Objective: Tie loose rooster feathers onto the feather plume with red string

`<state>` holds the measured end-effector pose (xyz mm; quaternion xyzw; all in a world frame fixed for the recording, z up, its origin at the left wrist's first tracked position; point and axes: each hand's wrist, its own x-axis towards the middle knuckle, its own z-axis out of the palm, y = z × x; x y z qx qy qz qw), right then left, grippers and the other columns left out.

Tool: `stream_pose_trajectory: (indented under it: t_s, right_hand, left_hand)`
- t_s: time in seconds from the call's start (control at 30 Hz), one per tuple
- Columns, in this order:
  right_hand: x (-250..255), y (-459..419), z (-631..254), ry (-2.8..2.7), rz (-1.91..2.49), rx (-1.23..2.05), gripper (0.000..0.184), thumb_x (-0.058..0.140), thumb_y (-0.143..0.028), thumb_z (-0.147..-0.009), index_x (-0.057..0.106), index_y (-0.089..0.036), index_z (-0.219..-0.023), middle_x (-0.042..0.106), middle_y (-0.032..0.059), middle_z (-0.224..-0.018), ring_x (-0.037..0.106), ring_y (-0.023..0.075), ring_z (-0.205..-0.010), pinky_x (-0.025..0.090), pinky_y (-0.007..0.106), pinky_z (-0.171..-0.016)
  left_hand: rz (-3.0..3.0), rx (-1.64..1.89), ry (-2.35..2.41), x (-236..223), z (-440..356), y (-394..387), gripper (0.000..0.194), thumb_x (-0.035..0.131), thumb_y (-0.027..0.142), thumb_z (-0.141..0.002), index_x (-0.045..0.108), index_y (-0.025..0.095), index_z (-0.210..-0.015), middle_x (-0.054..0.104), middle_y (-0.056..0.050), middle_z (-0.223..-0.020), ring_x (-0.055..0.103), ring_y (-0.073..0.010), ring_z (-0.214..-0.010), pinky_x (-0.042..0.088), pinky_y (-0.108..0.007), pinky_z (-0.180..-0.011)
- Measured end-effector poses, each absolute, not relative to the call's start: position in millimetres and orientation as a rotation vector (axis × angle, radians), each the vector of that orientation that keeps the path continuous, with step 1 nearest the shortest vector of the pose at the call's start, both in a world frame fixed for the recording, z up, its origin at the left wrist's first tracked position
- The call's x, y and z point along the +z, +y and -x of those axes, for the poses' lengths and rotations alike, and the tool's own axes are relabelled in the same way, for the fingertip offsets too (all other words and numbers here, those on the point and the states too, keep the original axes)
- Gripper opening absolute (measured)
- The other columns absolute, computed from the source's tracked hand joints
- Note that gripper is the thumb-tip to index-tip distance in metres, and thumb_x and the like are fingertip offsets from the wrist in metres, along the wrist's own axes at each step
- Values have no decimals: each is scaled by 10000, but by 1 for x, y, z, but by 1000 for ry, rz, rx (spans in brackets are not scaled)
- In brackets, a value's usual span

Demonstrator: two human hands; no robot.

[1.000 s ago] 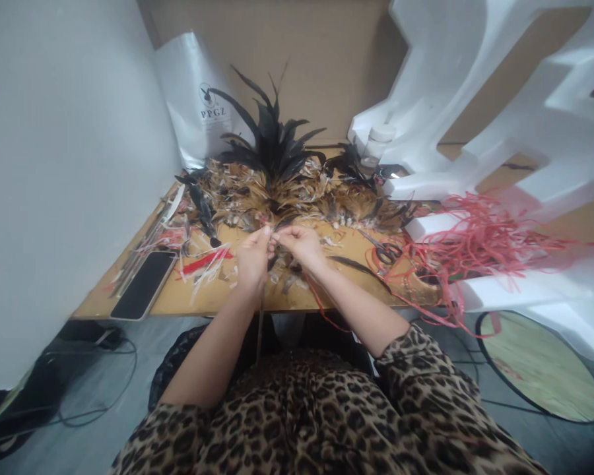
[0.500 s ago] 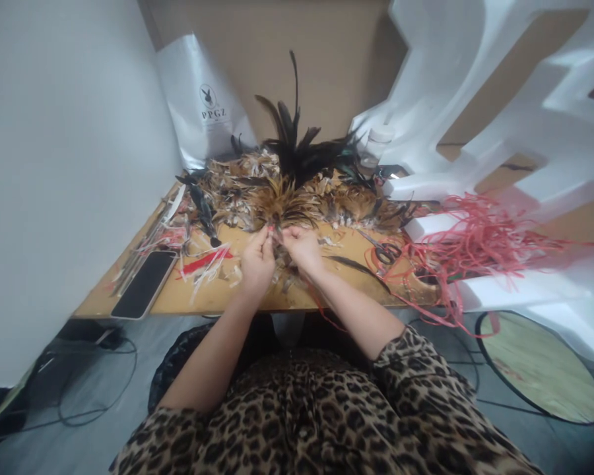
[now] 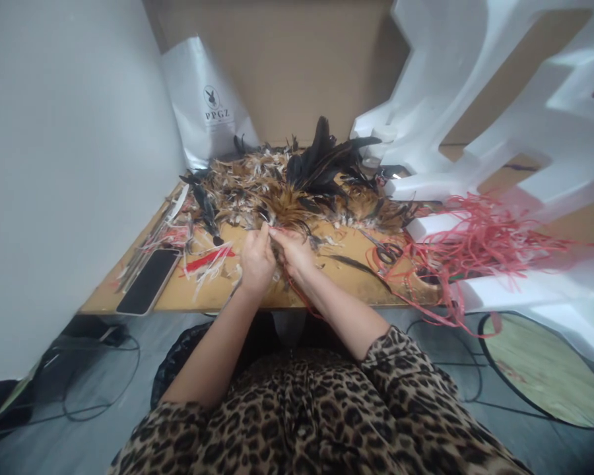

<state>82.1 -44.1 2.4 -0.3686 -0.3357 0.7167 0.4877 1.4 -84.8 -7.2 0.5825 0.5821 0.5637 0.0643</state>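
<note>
Item one, left hand [image 3: 258, 260]: we are keeping its fingers closed, pinching the lower end of a feather bundle [image 3: 287, 204]. Item two, right hand [image 3: 295, 254]: we are pressing its fingertips together on a red strand [image 3: 301, 293], right beside the left fingertips; the strand is also trailing below the wrist. Item three, the bundle itself: it is pointing away from us, above the near part of the tabletop [image 3: 181, 298], its brown plumes spreading nearest our fingers, its long black plumes leaning to the right; the exact tie point is hiding behind our fingers.

Behind the bundle, we are seeing a heap of brown and pale feathers [image 3: 247, 168]. To the left are lying a phone [image 3: 148, 282], dark screen up, a red strip [image 3: 202, 260], and some thin sticks [image 3: 146, 244]. To the right are resting a single dark feather [image 3: 359, 265], scissors [image 3: 389, 253], and a tangle of red ribbon [image 3: 485, 234] spilling over white foam pieces [image 3: 426, 99]. At the back left, a white bag [image 3: 208, 105] marked PPGZ is standing upright.
</note>
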Motion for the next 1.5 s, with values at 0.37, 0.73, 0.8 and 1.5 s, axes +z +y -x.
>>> stream_pose_trajectory:
  t_s: [0.37,0.73,0.8,1.5]
  right_hand:
    - [-1,-35,-113,-921,709,1868,352,796,-373,-521,599,-138,-693,541,-37,-488,354,26,-374,160,173,-351]
    - [-4,-28,-129,-1154,600,1893,280,759,-379,-600,653,-139,-698,587,-33,-552,328,14,-363,141,183,-363]
    - [-3,-27,-128,-1171,634,1869,289,762,-387,-590,657,-140,-696,589,-31,-544,353,21,-376,157,180,-371]
    - [14,-45,-118,-1510,1111,1184,217,643,-336,-650,544,-166,-556,453,-56,-477,330,57,-453,247,204,-446]
  left_hand:
    - [-698,1581,1059,12,-16,-82,290,736,288,-669,617,112,-868,640,-32,-714,595,-88,-594,487,-200,-567]
    - [-649,1468,924,20,-20,-90,251,726,300,-704,588,93,-735,586,-23,-633,432,-26,-443,262,-127,-362]
    - [-667,1512,960,20,-22,-90,254,735,295,-692,574,100,-705,568,-15,-613,398,-19,-431,228,-127,-358]
    - [-626,1617,1079,7,-17,-86,229,735,252,-652,577,95,-598,489,10,-532,357,-19,-412,192,-129,-350]
